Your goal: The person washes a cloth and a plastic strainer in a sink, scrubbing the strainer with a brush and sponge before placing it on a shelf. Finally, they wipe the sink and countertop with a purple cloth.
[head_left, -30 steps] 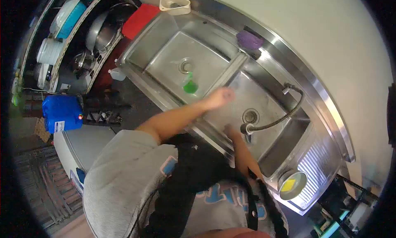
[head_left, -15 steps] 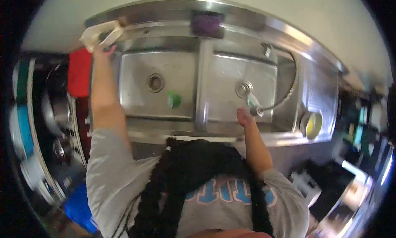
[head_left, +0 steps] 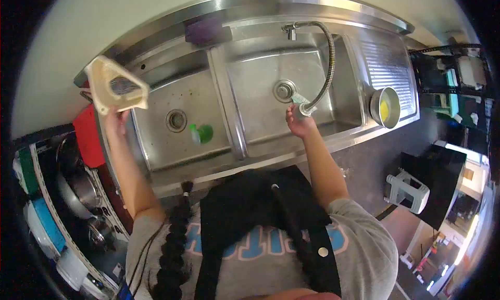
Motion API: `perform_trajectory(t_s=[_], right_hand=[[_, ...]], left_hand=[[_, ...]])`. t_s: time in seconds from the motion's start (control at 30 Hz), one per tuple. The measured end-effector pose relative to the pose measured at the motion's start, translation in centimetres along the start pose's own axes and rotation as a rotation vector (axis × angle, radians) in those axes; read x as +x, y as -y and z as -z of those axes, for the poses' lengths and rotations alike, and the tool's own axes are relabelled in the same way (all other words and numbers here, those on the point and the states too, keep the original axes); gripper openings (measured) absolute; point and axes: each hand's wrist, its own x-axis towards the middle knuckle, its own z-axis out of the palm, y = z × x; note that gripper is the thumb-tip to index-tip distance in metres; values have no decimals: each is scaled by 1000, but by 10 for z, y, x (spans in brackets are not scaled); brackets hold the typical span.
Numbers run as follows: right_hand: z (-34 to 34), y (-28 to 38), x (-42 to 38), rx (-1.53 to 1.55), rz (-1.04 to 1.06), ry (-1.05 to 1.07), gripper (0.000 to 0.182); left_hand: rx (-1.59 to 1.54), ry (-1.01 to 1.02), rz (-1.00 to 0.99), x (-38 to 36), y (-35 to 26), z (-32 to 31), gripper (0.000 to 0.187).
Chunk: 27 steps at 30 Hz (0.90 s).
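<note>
Left hand (head_left: pixel 115 118) raised at far left rim of double sink (head_left: pixel 229 105), fingers closed on lower edge of cream plastic holder (head_left: pixel 114 86), held tilted above the steel. Right hand (head_left: pixel 298 124) grips spray head (head_left: pixel 304 110) of hose (head_left: pixel 328 60) over right basin. Green bottle (head_left: pixel 200 134) lies in left basin near drain. Purple sponge (head_left: pixel 204 30) on back ledge. Metal bowl (head_left: pixel 384 107) on drainboard, well apart.

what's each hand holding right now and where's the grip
The left hand holds the cream plastic container by its lower edge. The right hand grips the spray hose at its nozzle end.
</note>
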Motion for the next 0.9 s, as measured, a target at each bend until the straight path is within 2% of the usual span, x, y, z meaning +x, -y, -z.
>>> perform_trajectory(t_s=[0.07, 0.1, 0.13, 0.17, 0.23, 0.3, 0.37, 0.4, 0.47, 0.5, 0.57, 0.6, 0.67, 0.7, 0.77, 0.8, 0.83, 0.9], right_hand=[[-5, 6, -6, -9, -43, -57, 22], [-6, 9, -7, -21, -75, -121, 22], [-3, 12, -7, -26, -109, -108, 22], [3, 18, -4, -124, -101, -88, 22], [8, 27, 0, -236, -128, -46, 22], [11, 41, -4, -272, -139, -109, 22], [19, 56, -12, -254, -173, -60, 21], [13, 61, -14, -366, -148, -52, 24], [21, 75, -9, -483, -82, 7, 31], [16, 81, -8, -468, -70, 8, 31], [2, 87, -7, -1500, 340, 19, 21], [-12, 90, -10, -1490, 332, 15, 21], [-35, 99, -12, -2210, 1130, 349, 26], [-21, 103, -3, -2202, 1121, 347, 26], [3, 103, 9, -2094, 759, 391, 32], [4, 108, 8, -2013, 560, 341, 35], [3, 114, 10, -2011, 559, 340, 35], [-13, 127, 11, -2113, 670, 551, 41]], left_hand=[[204, 204, -51, -62, 3, -42, 37], [236, 232, -48, -112, -10, -84, 36], [191, 270, 21, -135, 2, -106, 37], [300, 287, 77, -173, -6, -142, 37], [253, 382, 105, -198, 35, -181, 38], [350, 374, 95, -229, 63, -227, 34], [314, 341, 94, -245, 109, -261, 28], [332, 343, 92, -249, 135, -274, 28], [633, 324, 150, -257, 174, -303, 25], [648, 335, 143, -268, 177, -323, 25], [935, 396, 41, -295, 189, -360, 27], [945, 397, 49, -303, 198, -374, 27], [983, 420, 53, -311, 216, -397, 29], [992, 418, 61, -321, 206, -407, 29], [942, 579, 43, -334, 185, -420, 31], [981, 588, 54, -320, 202, -419, 35], [984, 589, 56, -309, 217, -414, 35], [1072, 486, 8, -296, 227, -407, 38]])
